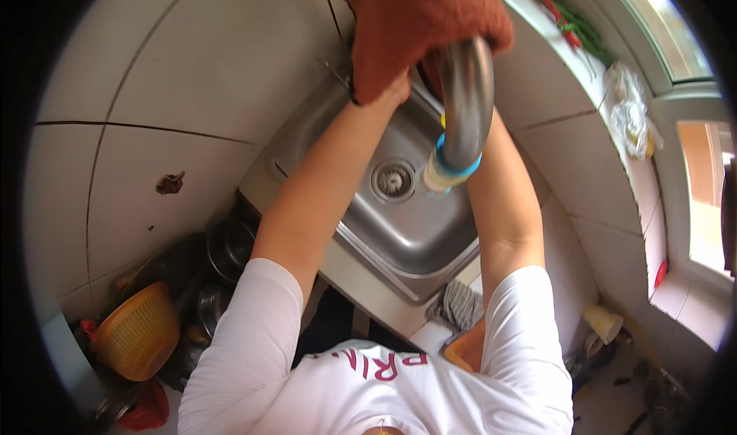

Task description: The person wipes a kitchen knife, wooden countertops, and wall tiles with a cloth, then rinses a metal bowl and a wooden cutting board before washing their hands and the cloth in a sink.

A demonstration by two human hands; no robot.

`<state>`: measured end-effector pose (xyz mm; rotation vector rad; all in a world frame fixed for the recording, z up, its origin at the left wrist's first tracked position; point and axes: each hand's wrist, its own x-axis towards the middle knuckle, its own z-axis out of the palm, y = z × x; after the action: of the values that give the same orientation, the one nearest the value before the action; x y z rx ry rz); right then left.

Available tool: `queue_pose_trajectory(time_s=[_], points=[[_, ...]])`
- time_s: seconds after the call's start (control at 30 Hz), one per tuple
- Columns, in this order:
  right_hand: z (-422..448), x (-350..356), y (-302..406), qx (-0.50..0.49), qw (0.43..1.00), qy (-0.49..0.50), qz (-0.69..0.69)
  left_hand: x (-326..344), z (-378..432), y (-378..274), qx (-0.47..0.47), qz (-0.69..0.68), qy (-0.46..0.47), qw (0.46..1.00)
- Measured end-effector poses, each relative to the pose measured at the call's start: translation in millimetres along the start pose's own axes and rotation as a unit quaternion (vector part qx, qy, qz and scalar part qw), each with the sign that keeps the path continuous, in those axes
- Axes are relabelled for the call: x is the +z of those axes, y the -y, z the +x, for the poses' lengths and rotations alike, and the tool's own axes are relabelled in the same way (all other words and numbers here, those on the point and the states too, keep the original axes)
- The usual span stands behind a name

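Observation:
Both my arms reach forward over a stainless steel sink. A reddish-brown cloth hangs over the curved metal faucet, high in the view. My left hand shows only in part at the cloth's lower edge; its fingers are hidden behind the cloth. My right hand is hidden behind the faucet and the cloth. The faucet ends in a blue and cream nozzle that hangs near the round drain strainer.
A grey striped rag lies at the counter's near edge. At the left are a yellow plastic basket and metal pots. Chili peppers and a clear plastic bag lie on the window ledge. Tiled walls flank the sink.

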<state>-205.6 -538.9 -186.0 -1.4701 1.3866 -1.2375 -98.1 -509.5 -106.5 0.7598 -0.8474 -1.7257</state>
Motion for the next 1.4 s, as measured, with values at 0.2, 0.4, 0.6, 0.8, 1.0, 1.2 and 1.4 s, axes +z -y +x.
queue_pose_trajectory(time_s=[0.2,0.4,0.6,0.8,1.0,1.2,1.4], points=[[-130,8,38,-0.014,0.989,-0.113,0.091,-39,-41,63,-0.074,0.199,0.147,0.966],[-272,74,39,0.034,0.939,-0.313,-0.139,-75,-164,91,-0.246,0.185,0.196,0.931],[-439,84,97,0.214,0.854,-0.302,-0.367,-87,-296,97,-0.249,0.258,0.357,0.863],[-515,113,63,0.277,0.806,-0.241,-0.465,-103,-357,119,-0.002,0.441,0.492,0.75],[-538,153,76,0.219,0.857,-0.254,-0.392,-118,-392,92,0.002,0.48,0.48,0.735],[-563,158,82,0.141,0.907,-0.299,-0.262,-125,-433,69,-0.127,0.44,0.417,0.785],[-583,70,134,0.104,0.846,-0.519,-0.065,-55,-455,75,-0.077,0.387,0.407,0.824]])
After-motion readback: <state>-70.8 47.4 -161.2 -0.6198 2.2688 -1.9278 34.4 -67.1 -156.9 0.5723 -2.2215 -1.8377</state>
